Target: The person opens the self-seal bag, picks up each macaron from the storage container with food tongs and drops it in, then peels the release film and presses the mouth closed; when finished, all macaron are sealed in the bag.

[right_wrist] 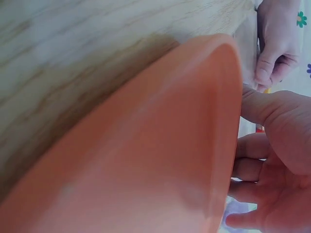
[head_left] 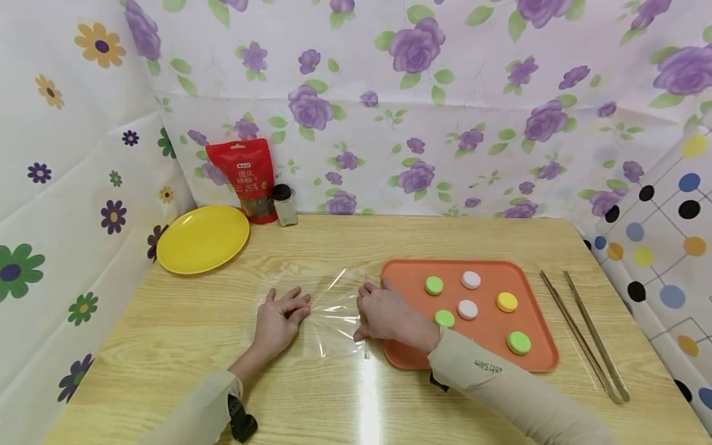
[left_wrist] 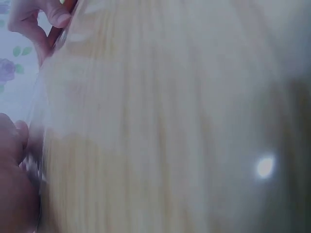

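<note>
Careful here: if my left hand (head_left: 279,321) tugs harder, the clear film (head_left: 332,327) could tear or wrinkle into itself, since finger and thumb are pinching it and creases fan out from there. My right hand (head_left: 386,314), fingers loosely spread along the far edge, could nudge the orange tray (head_left: 405,355) and jog its discs (head_left: 518,342). The film lies on the worktop (head_left: 139,346) just beside that tray, see-through, glossy, streaked with white glare.
</note>
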`<action>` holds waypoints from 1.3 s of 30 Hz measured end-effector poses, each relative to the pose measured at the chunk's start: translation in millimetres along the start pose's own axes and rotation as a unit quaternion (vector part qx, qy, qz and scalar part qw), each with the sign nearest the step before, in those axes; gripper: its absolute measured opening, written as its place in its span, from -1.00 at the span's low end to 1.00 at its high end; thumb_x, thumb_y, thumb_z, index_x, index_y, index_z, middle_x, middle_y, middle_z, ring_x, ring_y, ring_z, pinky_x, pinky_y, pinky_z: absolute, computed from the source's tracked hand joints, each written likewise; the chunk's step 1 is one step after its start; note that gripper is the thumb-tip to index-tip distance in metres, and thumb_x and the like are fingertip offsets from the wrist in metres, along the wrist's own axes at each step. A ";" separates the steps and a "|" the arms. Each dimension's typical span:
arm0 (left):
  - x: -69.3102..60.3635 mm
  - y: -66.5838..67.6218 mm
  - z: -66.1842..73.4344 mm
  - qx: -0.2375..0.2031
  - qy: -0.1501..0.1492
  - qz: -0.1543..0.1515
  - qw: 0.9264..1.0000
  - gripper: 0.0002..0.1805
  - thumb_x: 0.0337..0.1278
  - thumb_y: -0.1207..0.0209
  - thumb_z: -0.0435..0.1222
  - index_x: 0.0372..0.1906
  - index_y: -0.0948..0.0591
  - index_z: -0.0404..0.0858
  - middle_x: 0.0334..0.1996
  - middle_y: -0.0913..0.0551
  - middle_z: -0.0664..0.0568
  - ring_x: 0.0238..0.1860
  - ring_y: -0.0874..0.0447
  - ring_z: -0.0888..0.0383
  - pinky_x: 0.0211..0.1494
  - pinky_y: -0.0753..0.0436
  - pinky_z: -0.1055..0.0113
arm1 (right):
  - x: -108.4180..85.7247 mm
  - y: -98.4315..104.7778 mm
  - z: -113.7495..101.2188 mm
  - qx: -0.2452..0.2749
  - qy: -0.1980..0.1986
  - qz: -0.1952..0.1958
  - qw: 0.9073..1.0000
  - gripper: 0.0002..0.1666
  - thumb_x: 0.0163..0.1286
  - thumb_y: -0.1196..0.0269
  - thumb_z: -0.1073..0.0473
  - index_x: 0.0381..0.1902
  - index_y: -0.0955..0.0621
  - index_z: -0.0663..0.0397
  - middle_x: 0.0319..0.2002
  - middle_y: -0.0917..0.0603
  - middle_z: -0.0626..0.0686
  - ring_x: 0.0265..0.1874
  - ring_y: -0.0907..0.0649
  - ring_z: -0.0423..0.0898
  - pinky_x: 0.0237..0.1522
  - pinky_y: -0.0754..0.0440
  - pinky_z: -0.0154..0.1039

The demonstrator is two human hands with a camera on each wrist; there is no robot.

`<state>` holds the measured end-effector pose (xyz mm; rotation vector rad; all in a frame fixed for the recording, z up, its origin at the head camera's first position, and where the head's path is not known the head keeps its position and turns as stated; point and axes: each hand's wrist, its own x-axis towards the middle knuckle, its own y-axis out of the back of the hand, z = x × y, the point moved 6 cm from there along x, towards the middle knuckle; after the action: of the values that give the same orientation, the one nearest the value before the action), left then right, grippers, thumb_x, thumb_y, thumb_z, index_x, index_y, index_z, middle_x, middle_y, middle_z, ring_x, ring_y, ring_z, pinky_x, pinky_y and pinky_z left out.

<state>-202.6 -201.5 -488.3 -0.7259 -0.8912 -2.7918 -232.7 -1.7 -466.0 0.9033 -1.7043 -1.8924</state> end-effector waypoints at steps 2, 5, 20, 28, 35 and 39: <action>0.3 1.3 -0.7 -0.016 0.011 0.013 1.000 -0.89 -0.13 -0.45 -0.54 -0.51 -0.74 -0.34 -0.30 -0.76 -0.20 0.01 -0.68 -0.28 0.37 -0.08 -0.42 | 0.2 0.3 -0.5 -0.007 0.001 0.002 1.000 -0.18 0.12 -0.36 -0.45 0.06 -0.68 0.10 0.35 -0.47 0.18 0.41 -0.36 0.08 0.42 -0.18 0.18; 1.7 2.6 -3.4 -0.042 0.035 0.024 0.998 -0.90 -0.11 -0.43 -0.58 -0.49 -0.73 -0.40 -0.31 -0.76 -0.22 -0.01 -0.69 -0.29 0.42 -0.07 -0.35 | 0.7 1.4 -0.8 -0.010 0.000 0.003 1.000 -0.11 0.13 -0.36 -0.45 0.15 -0.65 0.13 0.35 -0.47 0.17 0.41 -0.36 0.08 0.43 -0.17 0.18; -5.7 -8.7 0.6 0.079 -0.026 -0.134 0.987 -0.45 -0.03 -0.50 -0.19 0.10 -0.68 -0.32 0.20 -0.59 -0.19 0.36 -0.36 -0.26 0.43 0.10 -0.36 | -0.8 -1.8 2.3 0.011 -0.017 -0.025 0.999 0.09 0.07 -0.35 -0.50 0.37 -0.48 0.10 0.41 -0.40 0.17 0.44 -0.31 0.09 0.39 -0.16 0.29; -7.9 -13.1 7.4 0.106 -0.039 -0.147 0.983 -0.60 -0.01 -0.48 -0.22 -0.03 -0.75 -0.30 0.12 -0.65 -0.11 0.36 -0.35 -0.28 0.37 0.06 -0.46 | -0.9 -2.6 -0.3 0.008 -0.018 -0.023 1.000 0.09 0.07 -0.35 -0.52 0.38 -0.47 0.06 0.39 -0.43 0.16 0.41 -0.34 0.10 0.36 -0.20 0.31; -5.7 -13.1 9.9 0.056 -0.024 -0.073 0.995 -0.90 -0.06 -0.48 -0.42 -0.36 -0.80 -0.30 -0.18 -0.77 -0.06 0.18 -0.57 -0.25 0.34 -0.01 -0.50 | -1.3 -2.7 -0.9 0.020 -0.022 -0.034 0.999 0.13 0.10 -0.32 -0.52 0.42 -0.42 0.09 0.43 -0.37 0.17 0.45 -0.29 0.10 0.39 -0.16 0.31; -6.0 -9.6 8.0 -0.013 0.008 -0.022 1.000 -0.91 -0.06 -0.44 -0.53 -0.43 -0.78 -0.33 -0.31 -0.78 -0.09 0.07 -0.66 -0.23 0.40 0.03 -0.43 | -0.3 -3.0 -3.0 0.026 -0.020 -0.030 0.999 0.15 0.09 -0.34 -0.51 0.40 -0.43 0.17 0.42 -0.38 0.19 0.44 -0.30 0.11 0.38 -0.19 0.29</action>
<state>-196.6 -189.2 -490.4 -0.6940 -0.8792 -2.8487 -230.1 -3.2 -469.0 0.9512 -1.7770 -1.9244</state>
